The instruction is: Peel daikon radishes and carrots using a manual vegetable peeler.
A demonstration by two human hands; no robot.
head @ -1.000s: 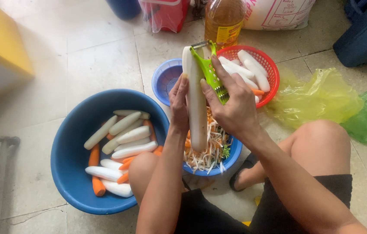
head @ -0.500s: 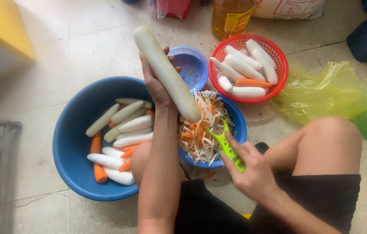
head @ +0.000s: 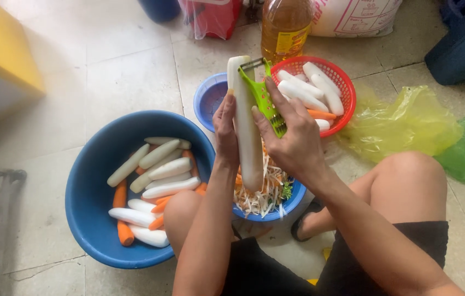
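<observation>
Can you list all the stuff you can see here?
white radish: one, white, upright in left hand
peeler: one, green, right hand
big basin: one, blue, left, holding radishes and carrots
shreds bowl: one, blue, under the radish
small bowl: one, blue, behind
basket: one, red, peeled radishes inside
oil bottle: one, amber, top
plastic bags: two, yellow and green, right
hands: left, right
</observation>
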